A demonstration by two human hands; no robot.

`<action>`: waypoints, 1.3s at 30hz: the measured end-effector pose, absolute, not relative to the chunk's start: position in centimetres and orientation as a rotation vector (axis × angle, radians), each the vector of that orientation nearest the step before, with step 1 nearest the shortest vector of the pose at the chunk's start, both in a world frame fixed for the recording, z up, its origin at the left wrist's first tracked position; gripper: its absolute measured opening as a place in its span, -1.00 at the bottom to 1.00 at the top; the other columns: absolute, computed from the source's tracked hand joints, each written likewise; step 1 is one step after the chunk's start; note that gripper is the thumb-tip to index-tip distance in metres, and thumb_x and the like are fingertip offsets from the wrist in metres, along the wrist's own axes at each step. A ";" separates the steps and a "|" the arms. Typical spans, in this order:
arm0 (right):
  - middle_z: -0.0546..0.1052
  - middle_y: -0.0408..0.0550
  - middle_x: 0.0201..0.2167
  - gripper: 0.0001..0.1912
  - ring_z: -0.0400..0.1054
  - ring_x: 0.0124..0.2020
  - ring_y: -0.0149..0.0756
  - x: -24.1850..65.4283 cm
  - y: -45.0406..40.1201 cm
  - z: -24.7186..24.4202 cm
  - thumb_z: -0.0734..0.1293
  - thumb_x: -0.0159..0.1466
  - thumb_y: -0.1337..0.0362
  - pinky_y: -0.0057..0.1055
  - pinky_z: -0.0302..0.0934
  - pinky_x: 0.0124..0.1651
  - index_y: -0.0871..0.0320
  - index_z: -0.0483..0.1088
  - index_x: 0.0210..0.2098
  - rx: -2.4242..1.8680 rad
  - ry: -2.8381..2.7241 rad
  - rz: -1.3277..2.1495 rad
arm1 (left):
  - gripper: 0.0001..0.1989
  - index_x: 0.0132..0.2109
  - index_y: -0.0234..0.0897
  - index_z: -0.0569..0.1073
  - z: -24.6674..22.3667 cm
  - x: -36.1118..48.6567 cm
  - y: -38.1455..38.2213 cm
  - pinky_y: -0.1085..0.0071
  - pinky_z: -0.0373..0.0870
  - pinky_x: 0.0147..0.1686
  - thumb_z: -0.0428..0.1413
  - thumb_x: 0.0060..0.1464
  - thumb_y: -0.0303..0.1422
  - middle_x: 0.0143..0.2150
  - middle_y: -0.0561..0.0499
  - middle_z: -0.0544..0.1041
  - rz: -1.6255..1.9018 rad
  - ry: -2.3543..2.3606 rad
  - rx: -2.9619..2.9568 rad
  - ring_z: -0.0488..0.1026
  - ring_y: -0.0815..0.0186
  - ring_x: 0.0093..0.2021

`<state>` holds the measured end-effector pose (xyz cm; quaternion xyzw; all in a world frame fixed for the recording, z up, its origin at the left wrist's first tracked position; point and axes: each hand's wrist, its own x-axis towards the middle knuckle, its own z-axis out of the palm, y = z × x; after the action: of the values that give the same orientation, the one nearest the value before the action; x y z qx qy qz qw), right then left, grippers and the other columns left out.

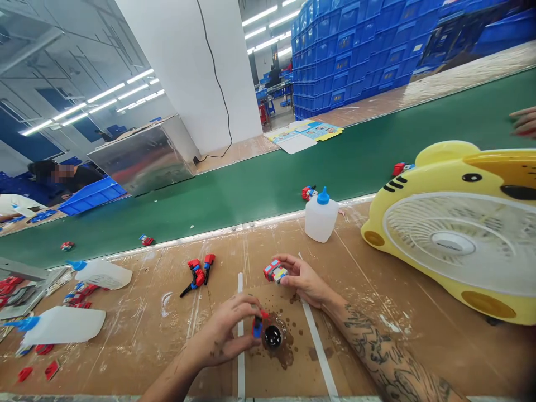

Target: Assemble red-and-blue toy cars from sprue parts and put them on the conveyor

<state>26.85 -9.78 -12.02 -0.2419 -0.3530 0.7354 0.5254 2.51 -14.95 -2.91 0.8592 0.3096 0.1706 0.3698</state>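
Between the thumb and fingers of my left hand (228, 329) is a small red and blue plastic toy part (258, 326). Right beside it is a small round cup of dark liquid (273, 337), with wet spots splashed on the cardboard around it. My right hand (304, 279) pinches a blocky red, blue and yellow toy piece (275, 271), above and beyond the cup. Farther left on the bench lie red, blue and black toy parts (198, 272), apart from both hands.
White squeeze bottles (321, 218) stand or lie on the cardboard-covered bench (167, 346). A yellow animal-shaped fan (452, 234) fills the right side. Beyond runs a green conveyor belt (234, 184) carrying several toy pieces. Another person's hand (524, 121) reaches in at far right; blue crates (347, 56) are stacked behind.
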 end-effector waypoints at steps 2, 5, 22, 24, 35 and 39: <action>0.62 -0.01 -0.15 -0.38 0.51 -0.16 -0.20 26.6 -9.9 -12.1 0.65 -0.11 0.21 -0.30 0.27 -0.06 0.11 0.47 -0.07 -0.581 -0.848 1.750 | -0.72 0.02 -0.22 0.42 -4.1 2.3 -14.3 0.30 0.35 0.03 0.19 0.17 -0.32 -0.01 -0.12 0.47 0.726 0.928 1.914 0.43 0.18 -0.01; 0.61 -0.02 -0.15 -0.39 0.51 -0.16 -0.21 26.4 -10.0 -12.2 0.65 -0.10 0.19 -0.31 0.28 -0.05 0.10 0.47 -0.08 -0.588 -0.862 1.730 | -0.70 0.01 -0.25 0.42 -5.5 3.1 -13.2 0.30 0.37 0.00 0.20 0.16 -0.26 -0.08 -0.10 0.50 1.009 1.045 1.568 0.45 0.19 -0.05; 0.53 0.00 -0.14 -0.60 0.45 -0.13 -0.14 26.0 -10.7 -12.7 0.46 0.16 0.28 -0.19 0.35 -0.03 0.07 0.37 -0.02 -1.011 -1.447 0.798 | -0.61 -0.02 -0.31 0.45 -6.9 10.8 -11.0 0.31 0.43 0.01 0.28 -0.03 -0.36 -0.06 -0.13 0.58 1.123 1.117 1.290 0.52 0.13 -0.02; 0.51 0.00 -0.14 -0.64 0.44 -0.14 -0.15 25.9 -11.0 -12.7 0.39 0.21 0.35 -0.21 0.36 -0.08 0.06 0.36 0.00 -0.985 -1.511 0.532 | -0.55 -0.02 -0.28 0.43 -6.5 12.7 -11.3 0.34 0.43 -0.03 0.31 -0.10 -0.42 -0.09 -0.10 0.57 1.148 1.188 1.325 0.52 0.15 -0.04; 0.37 0.09 0.11 -0.38 0.28 0.13 0.02 26.4 -10.1 -12.4 0.39 0.23 0.24 -0.02 0.21 0.17 0.03 0.14 0.23 -1.234 -1.455 0.523 | -0.50 0.03 -0.29 0.37 -4.8 13.9 1.4 0.42 0.39 -0.24 0.28 -0.06 -0.30 -0.24 0.01 0.53 0.716 1.583 2.055 0.48 0.28 -0.26; 0.46 0.05 -0.05 -0.52 0.35 0.01 -0.02 26.9 -9.7 -12.2 0.39 0.22 0.26 -0.10 0.25 0.09 0.08 0.27 0.11 -1.256 -1.490 0.572 | -0.53 0.04 -0.33 0.39 -3.7 13.9 9.6 0.32 0.42 -0.14 0.30 -0.03 -0.37 -0.16 -0.05 0.52 0.412 1.687 2.154 0.49 0.22 -0.16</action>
<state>26.87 -9.65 -12.16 -0.5255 -0.6235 0.2391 0.5273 13.91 9.64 -3.71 0.7648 0.5992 0.1464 0.1862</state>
